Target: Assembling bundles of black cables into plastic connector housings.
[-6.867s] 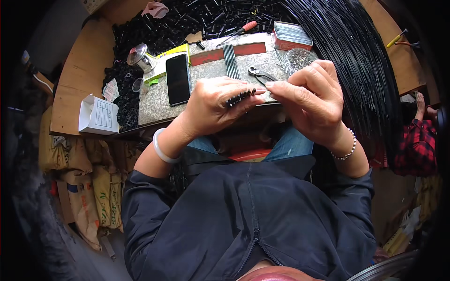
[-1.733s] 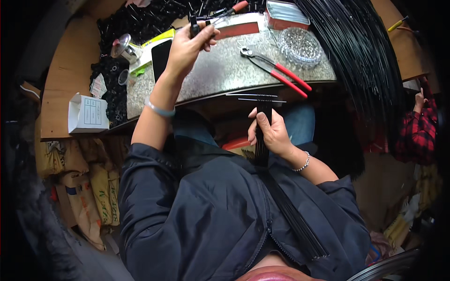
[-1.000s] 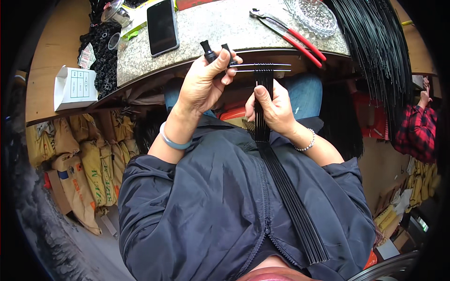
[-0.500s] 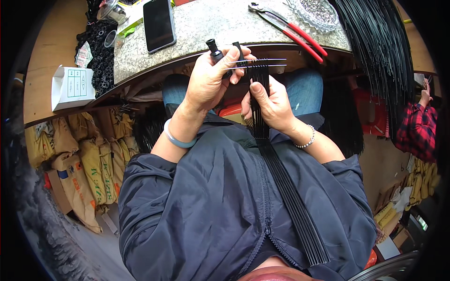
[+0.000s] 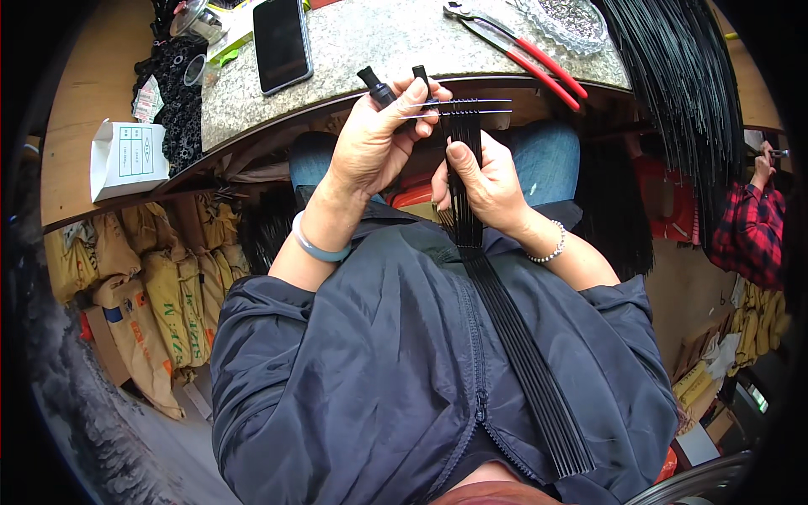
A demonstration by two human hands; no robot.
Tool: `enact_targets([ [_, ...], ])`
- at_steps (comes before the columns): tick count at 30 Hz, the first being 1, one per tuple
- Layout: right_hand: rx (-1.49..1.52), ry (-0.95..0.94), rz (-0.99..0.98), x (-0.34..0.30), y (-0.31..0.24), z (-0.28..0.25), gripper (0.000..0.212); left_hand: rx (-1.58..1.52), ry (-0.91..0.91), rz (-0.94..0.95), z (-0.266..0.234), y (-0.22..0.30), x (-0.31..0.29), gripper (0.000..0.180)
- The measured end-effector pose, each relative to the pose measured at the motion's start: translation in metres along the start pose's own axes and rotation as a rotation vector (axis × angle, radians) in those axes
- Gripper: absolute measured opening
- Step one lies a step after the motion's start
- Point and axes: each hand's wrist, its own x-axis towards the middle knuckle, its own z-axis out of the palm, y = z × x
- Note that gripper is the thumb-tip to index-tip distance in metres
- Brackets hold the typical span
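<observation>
My left hand (image 5: 370, 143) is closed around two short black tube-like pieces (image 5: 377, 87) and the near ends of two thin metal rods (image 5: 497, 111). The rods point to the right, one behind the other. A row of thin black strips (image 5: 526, 362) hangs from the rods, joined to them by what look like small loops. My right hand (image 5: 492, 185) pinches this bundle below the rods, thumb on top. From there the strips run down over the front of my dark jacket. Part of the left fingers is hidden behind the tube pieces.
On the speckled tabletop (image 5: 370, 50) lie a phone (image 5: 282, 46), red-handled pliers (image 5: 526, 63) and a glass dish (image 5: 572, 21) of small metal bits. Long black strands (image 5: 673, 93) drape over the right edge. A white box (image 5: 129, 160) stands left, above several sacks (image 5: 151, 295).
My left hand has shifted slightly left and away from me. The rods and the upper ends of the strips have risen a little with it; my right hand stays nearly in place.
</observation>
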Motion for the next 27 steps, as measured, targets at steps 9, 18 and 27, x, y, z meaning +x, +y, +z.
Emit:
enact_targets([
  [9, 0.008, -0.006, 0.001, 0.003, -0.003, 0.001, 0.032, -0.027, -0.046, -0.021, -0.003, 0.0, 0.0, 0.025],
  [18, 0.007, -0.011, 0.018, 0.002, -0.003, 0.0, 0.033, -0.011, -0.047, -0.013, -0.004, -0.003, -0.003, 0.03],
  [27, -0.011, -0.022, 0.031, 0.0, -0.008, 0.001, 0.031, 0.017, -0.061, 0.058, -0.009, -0.007, -0.019, 0.053],
])
